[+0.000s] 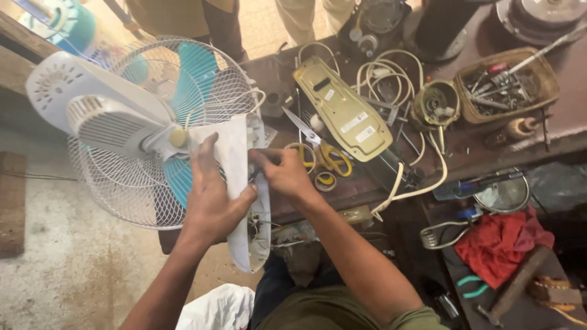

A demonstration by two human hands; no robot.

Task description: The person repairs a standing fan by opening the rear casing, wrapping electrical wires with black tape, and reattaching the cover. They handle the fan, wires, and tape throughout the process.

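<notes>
Clasped around the white fan base (235,183), the left hand (211,195) has its fingers laid flat on the outer shell and its thumb hooked over the shell's edge. The right hand (284,174) is bunched at the open side of the base, fingertips drawn together near the wires (260,214) inside; whether they pinch a wire or only touch the rim cannot be told, because the fingers hide the contact.

The base stands on edge at the near left edge of the workbench (318,198), partly over the person's lap. Its lower end tapers toward a white cloth (217,308), which is cut off by the bottom of the picture. The fan (140,128), with white grille and teal blades, hangs out beyond the bench's left edge over the floor; its motor housing covers much of the grille.

Just right of the right hand lie yellow-handled scissors (321,153), blades pointing toward the far left. Beside them rests a cream cover plate (345,110), and past it a tangle of cream cord (391,76). A basket of tools (507,85) sits toward the far right edge; its contents are too jumbled to name. A red rag (498,241) lies lower right. At the far edge someone's legs are cut off by the frame.
</notes>
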